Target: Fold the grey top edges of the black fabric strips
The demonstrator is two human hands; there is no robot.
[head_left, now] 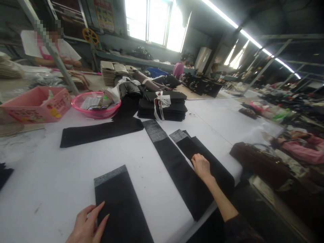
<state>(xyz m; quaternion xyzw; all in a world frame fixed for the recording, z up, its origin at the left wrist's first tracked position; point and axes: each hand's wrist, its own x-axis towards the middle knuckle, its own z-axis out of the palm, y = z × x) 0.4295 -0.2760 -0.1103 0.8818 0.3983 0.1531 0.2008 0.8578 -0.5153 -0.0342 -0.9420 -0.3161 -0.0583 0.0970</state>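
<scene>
A broad white-topped bench [76, 179] carries nearly everything, and beyond its far left side sits a person in a white top and pink apron [67, 50]. On the near part lie three long flat strips of black material, each with a mottled grey band at its far end: a left strip [121, 209] at the near edge, a middle strip [177, 165] slanting toward the right, and a layered right strip [217, 165] just beside it. Farther back, a plain black folded length [101, 133] lies crosswise, near a thick stack of black pieces [162, 106] bound with a white tie. Left of these stand a pink rectangular box [35, 104] with printed fruit and lettering, too blurred to read, and a round pink plastic basin [96, 105] holding a printed sheet whose text is illegible. A red and yellow wall poster [104, 15] bears writing too small to make out. The left hand [88, 222] is loosely spread, thumb and forefinger apart on the left strip. The right hand [201, 166] has its fingers bent at the right strip's inner edge; whether they grip it cannot be told. Smallest, a white label [166, 100] on the stack shows nothing legible.
</scene>
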